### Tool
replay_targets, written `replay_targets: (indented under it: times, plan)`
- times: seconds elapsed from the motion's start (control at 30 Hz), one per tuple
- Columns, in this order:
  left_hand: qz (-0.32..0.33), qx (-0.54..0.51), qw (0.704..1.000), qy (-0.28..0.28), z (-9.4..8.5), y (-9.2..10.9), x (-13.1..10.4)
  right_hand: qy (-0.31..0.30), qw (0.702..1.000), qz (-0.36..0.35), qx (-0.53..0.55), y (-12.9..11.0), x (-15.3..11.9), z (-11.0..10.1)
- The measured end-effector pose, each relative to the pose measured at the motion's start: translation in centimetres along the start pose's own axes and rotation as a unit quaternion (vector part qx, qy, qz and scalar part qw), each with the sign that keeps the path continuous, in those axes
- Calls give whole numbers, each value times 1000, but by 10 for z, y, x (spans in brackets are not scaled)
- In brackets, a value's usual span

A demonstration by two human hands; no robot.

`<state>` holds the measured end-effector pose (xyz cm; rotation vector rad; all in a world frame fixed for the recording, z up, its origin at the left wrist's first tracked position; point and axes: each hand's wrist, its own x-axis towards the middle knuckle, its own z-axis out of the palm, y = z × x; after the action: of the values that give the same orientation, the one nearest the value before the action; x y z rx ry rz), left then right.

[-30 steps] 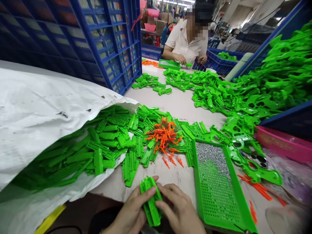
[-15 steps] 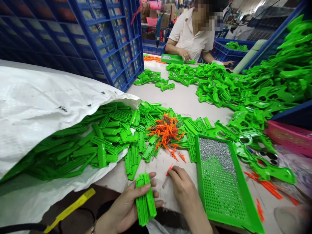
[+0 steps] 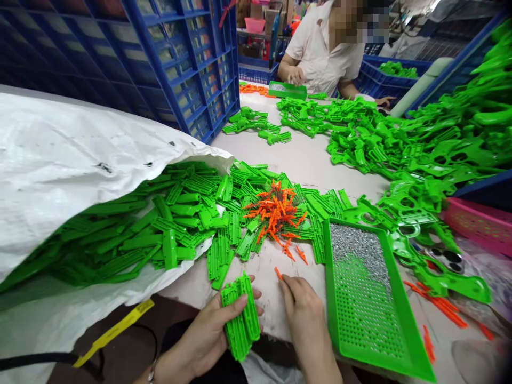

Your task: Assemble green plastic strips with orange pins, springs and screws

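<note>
My left hand is closed around a few long, ribbed green plastic pieces, lying side by side across the fingers under the thumb. Just to the right, my right hand pinches a small orange plastic part between thumb and fingertips; only its tip shows. Whether a spring is still on that part is hidden by the hand. Beyond both hands lies a heap of orange parts, some with thin springs among them, on top of loose green strips.
A white sack spills green strips at left, below a blue crate. At right stands a green tray of small metal bits, near toy-gun halves and a pink basket. A co-worker sits across the table.
My right hand has turned and covers most of the orange part; the spring seen below it no longer shows. The green pieces in my left hand have shifted and tilted. The co-worker's hand has lifted.
</note>
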<state>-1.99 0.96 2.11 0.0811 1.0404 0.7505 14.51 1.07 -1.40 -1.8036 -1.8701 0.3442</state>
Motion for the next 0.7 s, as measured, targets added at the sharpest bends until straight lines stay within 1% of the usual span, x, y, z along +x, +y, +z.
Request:
replay_targets:
  times: [0.07, 0.13, 0.27, 0.37, 0.4, 0.47, 0.5, 0.57, 0.63, 0.7]
  plan:
    - [0, -1, 1000, 10, 1, -1, 0, 14, 1000, 10, 0, 4, -3, -2]
    - [1, 3, 1000, 11, 3, -2, 1, 40, 999, 9, -15, 7, -5, -3]
    - [-9, -14, 1000, -3, 4, -3, 1, 71, 996, -6, -43, 11, -8, -1]
    - [-18, -43, 999, -22, 2, -5, 2, 75, 997, 6, -20, 12, -8, -3]
    - [-19, -49, 998, -26, 1, -7, 2, 67, 998, 14, 10, 10, -8, -5]
    - [-16, -53, 998, -32, 0, -10, 3, 19, 992, 41, 118, 1, -8, -11]
    - [-8, -52, 998, -36, 0, -11, 2, -12, 981, 59, 187, -6, -8, -15]
    - [19, -45, 998, -46, 2, -14, 2, -62, 946, 78, 307, -21, -10, -19]
    - [45, -33, 997, -54, 4, -16, 1, -68, 924, 84, 366, -35, -12, -20]
    - [59, -23, 997, -54, 7, -17, 1, -58, 921, 83, 377, -42, -13, -17]
